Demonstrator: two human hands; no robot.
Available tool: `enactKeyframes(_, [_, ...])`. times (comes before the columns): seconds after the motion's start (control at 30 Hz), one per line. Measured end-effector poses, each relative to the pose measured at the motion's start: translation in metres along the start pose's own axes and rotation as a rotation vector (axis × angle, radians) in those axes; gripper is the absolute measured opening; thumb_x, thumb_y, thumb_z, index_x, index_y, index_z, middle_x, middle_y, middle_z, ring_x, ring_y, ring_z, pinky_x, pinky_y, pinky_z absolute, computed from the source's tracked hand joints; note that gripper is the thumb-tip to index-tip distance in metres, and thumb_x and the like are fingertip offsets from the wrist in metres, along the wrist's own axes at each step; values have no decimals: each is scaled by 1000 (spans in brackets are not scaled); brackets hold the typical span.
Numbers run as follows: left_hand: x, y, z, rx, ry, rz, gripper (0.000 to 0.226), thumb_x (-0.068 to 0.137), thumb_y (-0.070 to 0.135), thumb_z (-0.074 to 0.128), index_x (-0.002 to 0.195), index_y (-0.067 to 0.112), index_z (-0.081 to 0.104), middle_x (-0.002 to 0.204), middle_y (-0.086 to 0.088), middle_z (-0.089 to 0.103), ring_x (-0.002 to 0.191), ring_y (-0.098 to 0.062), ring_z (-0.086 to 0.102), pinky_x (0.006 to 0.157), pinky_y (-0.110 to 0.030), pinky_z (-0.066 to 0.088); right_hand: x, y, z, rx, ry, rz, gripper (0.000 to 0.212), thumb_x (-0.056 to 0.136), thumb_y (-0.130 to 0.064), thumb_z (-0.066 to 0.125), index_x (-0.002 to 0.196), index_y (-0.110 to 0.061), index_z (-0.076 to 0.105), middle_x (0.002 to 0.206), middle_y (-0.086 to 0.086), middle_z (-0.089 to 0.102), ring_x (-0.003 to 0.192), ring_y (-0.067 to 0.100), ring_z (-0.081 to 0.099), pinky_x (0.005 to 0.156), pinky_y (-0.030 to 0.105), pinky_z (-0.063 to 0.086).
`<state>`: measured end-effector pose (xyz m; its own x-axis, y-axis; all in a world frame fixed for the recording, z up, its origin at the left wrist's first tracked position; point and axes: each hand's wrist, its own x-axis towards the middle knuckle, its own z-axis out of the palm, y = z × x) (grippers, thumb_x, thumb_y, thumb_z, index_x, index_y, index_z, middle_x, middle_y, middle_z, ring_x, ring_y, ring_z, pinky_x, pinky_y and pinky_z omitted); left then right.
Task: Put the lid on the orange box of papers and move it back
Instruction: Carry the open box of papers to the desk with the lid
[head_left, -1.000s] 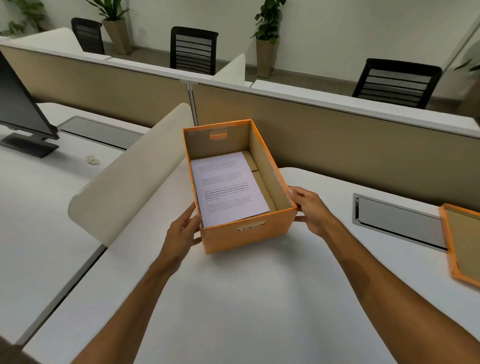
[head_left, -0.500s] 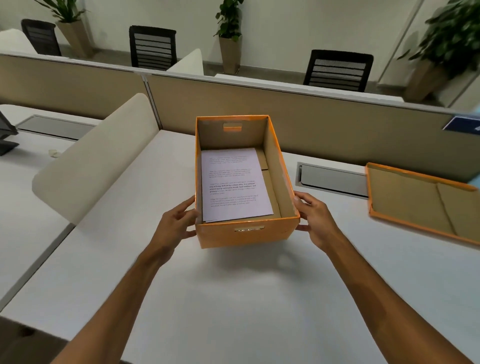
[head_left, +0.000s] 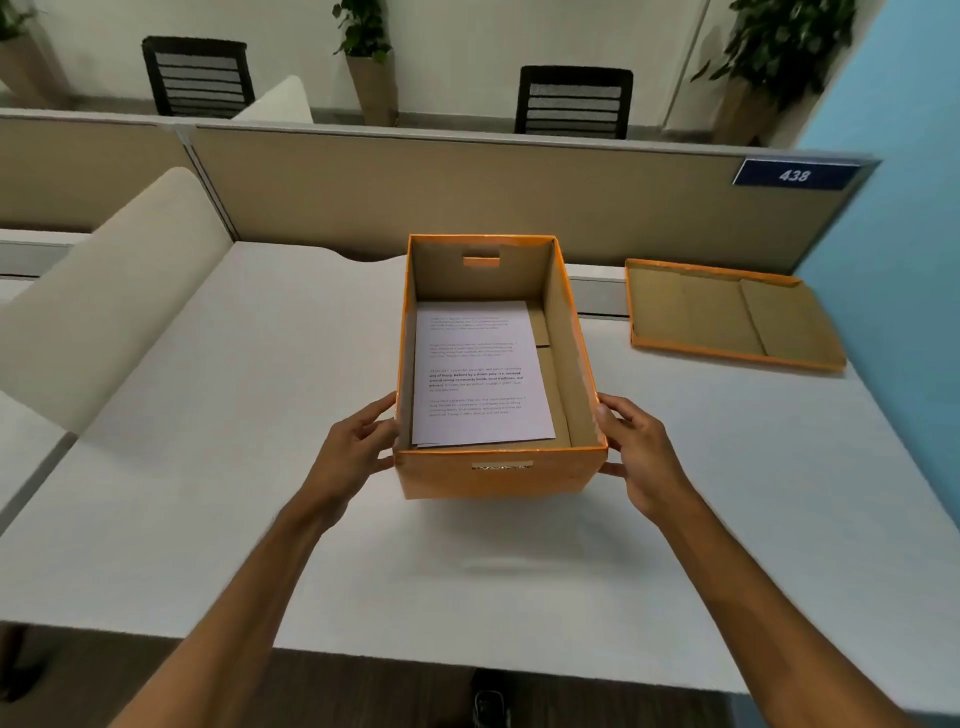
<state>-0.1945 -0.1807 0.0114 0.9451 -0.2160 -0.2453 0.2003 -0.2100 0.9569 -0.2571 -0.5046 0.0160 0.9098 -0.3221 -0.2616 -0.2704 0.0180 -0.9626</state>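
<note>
The fingers of the left hand (head_left: 358, 447) press flat against the left wall of the open orange cardboard box (head_left: 498, 475) at its near corner, thumb up by the rim, and the right hand (head_left: 636, 457) mirrors it on the right wall, fingers spread along the side and thumb near the top edge; both hands hold the box between them, a clamp from either side with nothing curled under it. Whether the box sits on the white desk top (head_left: 218, 467) or hangs just clear of it cannot be told, though a faint shadow lies below it. Inside, a stack of white printed papers (head_left: 480, 374) lies flat against the left wall, leaving a strip of bare brown floor at three o'clock. The flat orange cardboard lid (head_left: 727, 317) lies upside down on the desk at about two o'clock from the box, well apart from it, close under the tan fabric partition (head_left: 467, 192). The step in hand looks like settling the box in place before closing it. The next move probably calls for one hand to let go, reach to two o'clock, turn the lid over and square its rim to the box's four edges.
</note>
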Motion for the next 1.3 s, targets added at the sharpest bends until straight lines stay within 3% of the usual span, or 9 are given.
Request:
enactKeyframes(0.23, [-37, -19, 10, 1, -104, 8, 48, 95, 36, 52, 143, 36, 47, 100, 3, 78, 100, -5, 70, 66, -15, 57, -59, 27, -13, 11, 83, -1, 28, 100, -36, 50, 123, -30, 63, 111, -1, 72, 99, 20, 69, 71, 41, 60])
enactKeyframes(0.37, [-60, -29, 13, 8, -140, 12, 45, 96, 43, 53, 141, 42, 47, 106, 8, 77, 106, -4, 68, 75, -21, 57, -93, 40, -15, 5, 145, -2, 25, 100, -40, 49, 119, -36, 64, 110, -6, 71, 98, 17, 68, 65, 35, 60])
enactKeyframes(0.57, [-95, -40, 25, -19, -140, 2, 65, 80, 55, 57, 142, 38, 47, 126, -3, 69, 114, -23, 65, 87, -32, 51, -131, 60, -18, 7, 181, 29, 24, 99, -42, 48, 116, -40, 64, 104, -14, 72, 91, 11, 71, 57, 24, 57])
enactKeyframes(0.7, [-105, -47, 26, -4, -146, -24, 67, 81, 53, 56, 144, 36, 45, 134, -7, 64, 120, -26, 62, 90, -40, 51, -145, 69, -16, -8, 197, 63, 19, 98, -44, 48, 109, -49, 63, 95, -29, 70, 88, 6, 69, 54, 22, 55])
enactKeyframes(0.87, [-110, -58, 29, 16, -131, -56, 52, 95, 36, 54, 146, 31, 43, 131, -10, 66, 120, -27, 62, 97, -51, 49, -149, 80, -14, -34, 221, 88, 19, 99, -45, 46, 109, -50, 62, 95, -31, 67, 92, 11, 65, 51, 20, 53])
enactKeyframes(0.97, [-111, -57, 30, 17, -123, -73, 55, 93, 36, 55, 146, 30, 43, 132, -14, 64, 122, -29, 61, 97, -52, 49, -147, 81, -14, -64, 215, 77, 20, 99, -45, 45, 113, -49, 59, 104, -29, 61, 97, 10, 60, 53, 21, 53])
enactKeyframes(1.2, [-115, -54, 34, 34, -76, -88, 52, 98, 31, 52, 148, 27, 40, 135, -14, 62, 124, -31, 59, 98, -54, 48, -140, 86, -16, -99, 213, 81, 32, 100, -44, 44, 129, -38, 55, 128, -9, 53, 114, 18, 50, 69, 35, 54])
enactKeyframes(1.3, [-117, -52, 36, 56, -61, -85, 52, 99, 32, 49, 150, 27, 38, 138, -13, 59, 127, -32, 56, 100, -56, 47, -140, 87, -18, -121, 226, 68, 33, 99, -44, 45, 129, -36, 56, 126, -9, 55, 115, 19, 52, 75, 38, 54])
